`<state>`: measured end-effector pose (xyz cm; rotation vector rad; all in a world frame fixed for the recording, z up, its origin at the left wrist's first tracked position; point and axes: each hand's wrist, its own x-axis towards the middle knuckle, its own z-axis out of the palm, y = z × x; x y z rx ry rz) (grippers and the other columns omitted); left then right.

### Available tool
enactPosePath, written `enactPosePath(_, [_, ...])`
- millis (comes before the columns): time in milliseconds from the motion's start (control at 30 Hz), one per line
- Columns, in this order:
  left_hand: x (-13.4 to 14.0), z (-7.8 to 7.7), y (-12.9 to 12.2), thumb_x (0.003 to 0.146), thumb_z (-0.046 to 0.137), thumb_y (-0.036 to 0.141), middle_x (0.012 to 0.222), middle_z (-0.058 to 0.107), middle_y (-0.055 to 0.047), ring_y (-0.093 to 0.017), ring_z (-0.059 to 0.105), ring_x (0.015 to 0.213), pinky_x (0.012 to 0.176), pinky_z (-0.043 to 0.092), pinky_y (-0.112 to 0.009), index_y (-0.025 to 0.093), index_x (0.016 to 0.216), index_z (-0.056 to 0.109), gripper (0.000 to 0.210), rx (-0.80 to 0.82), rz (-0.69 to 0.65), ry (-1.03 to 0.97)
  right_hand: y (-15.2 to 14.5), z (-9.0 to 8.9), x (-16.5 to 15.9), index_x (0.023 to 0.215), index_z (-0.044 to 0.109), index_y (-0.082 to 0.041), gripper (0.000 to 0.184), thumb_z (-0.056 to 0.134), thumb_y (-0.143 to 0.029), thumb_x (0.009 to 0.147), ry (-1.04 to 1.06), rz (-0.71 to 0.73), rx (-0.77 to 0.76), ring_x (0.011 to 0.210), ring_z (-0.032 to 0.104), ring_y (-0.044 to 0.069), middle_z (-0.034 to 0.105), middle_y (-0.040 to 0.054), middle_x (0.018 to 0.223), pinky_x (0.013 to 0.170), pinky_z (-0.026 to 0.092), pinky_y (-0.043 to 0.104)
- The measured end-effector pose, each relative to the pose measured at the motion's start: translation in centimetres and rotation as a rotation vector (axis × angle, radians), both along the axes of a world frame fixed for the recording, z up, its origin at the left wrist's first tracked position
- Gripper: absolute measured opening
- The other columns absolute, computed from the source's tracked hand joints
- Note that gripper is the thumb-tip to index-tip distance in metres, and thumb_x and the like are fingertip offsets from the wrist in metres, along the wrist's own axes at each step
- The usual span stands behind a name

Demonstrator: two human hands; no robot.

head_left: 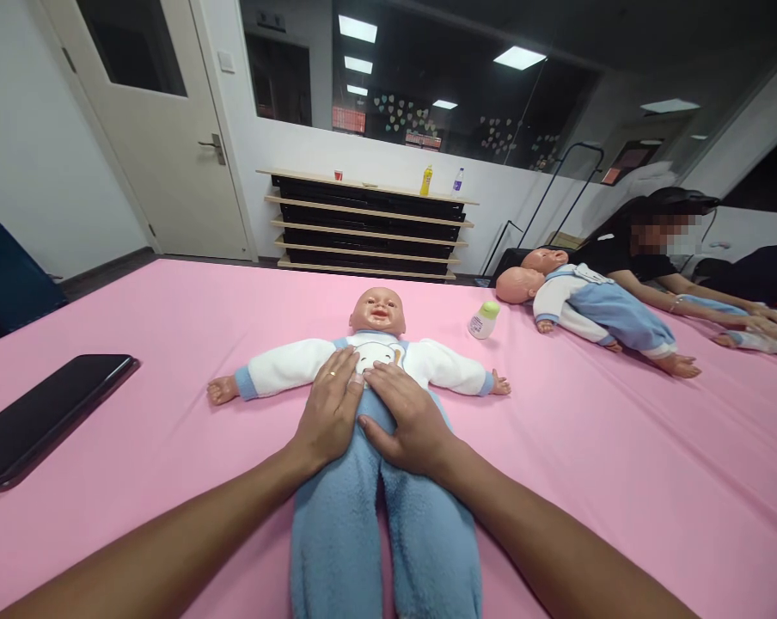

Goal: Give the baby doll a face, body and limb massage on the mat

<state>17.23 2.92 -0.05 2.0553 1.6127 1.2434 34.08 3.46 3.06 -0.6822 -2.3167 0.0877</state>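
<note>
Placement of palms looks done, release not yet, with left hand (331,404) and right hand (409,419) flat, fingers mostly together, upon the plastic baby doll (366,462) in white-and-blue fleece.

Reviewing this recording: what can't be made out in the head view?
All in the head view:
1. Doll: feet cut off by the bottom edge.
2. Chest cartoon: partly hidden under the left hand and right hand.
3. Phone: one end cut off by the left edge.
4. Small bottle: label print too small to read.
</note>
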Motion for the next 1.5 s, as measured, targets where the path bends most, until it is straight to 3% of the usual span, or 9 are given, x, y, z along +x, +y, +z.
enactPosePath(133, [0.1,0.1,-0.3,0.097,0.032,0.035,0.152,0.029,-0.012,-0.022,0.021,0.142,0.117,0.020,-0.049,0.013,0.145,0.031,0.053,0.067,0.024,0.035,0.3,0.0,-0.1,0.133,0.046,-0.011,0.058,0.058,-0.032,0.081,-0.030,-0.054,-0.078,0.132,0.040,0.026,0.049,0.0144,0.137,0.114,0.030,0.048])
enactPosePath(333, [0.2,1.0,-1.1,0.095,0.033,0.029,0.153,0.027,-0.010,-0.023,0.019,0.143,0.117,0.019,-0.050,0.018,0.146,0.027,0.053,0.186,-0.069,0.158,0.6,0.2,-0.1,0.139,0.042,-0.013,0.064,0.057,-0.035,0.080,-0.060,-0.159,-0.154,0.138,0.030,0.027,0.038,0.0139,0.146,0.115,0.025,0.051])
enactPosePath(567, [0.1,1.2,-1.4,0.093,0.036,0.026,0.148,0.037,-0.008,-0.023,0.024,0.141,0.116,0.023,-0.049,0.018,0.143,0.035,0.051,0.255,-0.187,0.212,0.8,0.2,-0.1,0.144,0.033,-0.013,0.073,0.057,-0.039,0.080,-0.112,-0.246,-0.226,0.141,0.022,0.029,0.030,0.0146,0.150,0.116,0.020,0.052])
enactPosePath(767, [-0.1,1.5,-1.1,0.094,0.033,0.026,0.142,0.047,-0.004,-0.021,0.029,0.139,0.116,0.022,-0.048,0.021,0.134,0.049,0.043,0.156,-0.263,0.292,0.8,0.0,-0.1,0.145,0.029,-0.010,0.079,0.056,-0.044,0.080,-0.130,-0.311,-0.262,0.142,0.018,0.031,0.022,0.0162,0.153,0.115,0.018,0.054])
enactPosePath(1000, [0.1,1.8,-0.6,0.097,0.030,0.033,0.149,0.037,-0.003,-0.020,0.023,0.142,0.116,0.021,-0.049,0.024,0.140,0.041,0.045,0.011,-0.178,0.261,0.7,-0.4,-0.2,0.145,0.028,-0.008,0.079,0.054,-0.046,0.082,-0.102,-0.342,-0.242,0.141,0.020,0.031,0.025,0.0179,0.151,0.115,0.019,0.054])
enactPosePath(1300, [0.3,0.5,-0.2,0.096,0.033,0.039,0.152,0.030,-0.010,-0.024,0.023,0.141,0.116,0.020,-0.054,0.019,0.143,0.034,0.052,-0.008,-0.016,0.187,0.5,-0.5,-0.4,0.143,0.032,-0.006,0.077,0.055,-0.046,0.081,-0.064,-0.355,-0.195,0.139,0.025,0.033,0.030,0.0204,0.148,0.113,0.023,0.058])
enactPosePath(1433, [0.2,0.8,-0.9,0.094,0.038,0.034,0.153,0.025,-0.014,-0.028,0.016,0.143,0.116,0.017,-0.055,0.014,0.146,0.028,0.057,0.127,0.016,0.212,-0.1,-0.2,-0.3,0.139,0.037,-0.002,0.070,0.054,-0.038,0.082,-0.037,-0.325,-0.058,0.139,0.026,0.033,0.035,0.0226,0.145,0.114,0.024,0.057])
enactPosePath(1500, [0.0,1.3,-1.5,0.092,0.040,0.027,0.150,0.033,-0.013,-0.027,0.022,0.141,0.116,0.021,-0.052,0.014,0.143,0.034,0.053,0.262,-0.121,0.242,-0.4,0.0,-0.1,0.136,0.040,-0.005,0.063,0.052,-0.032,0.081,-0.006,-0.241,0.039,0.138,0.028,0.031,0.040,0.0200,0.143,0.114,0.024,0.055])
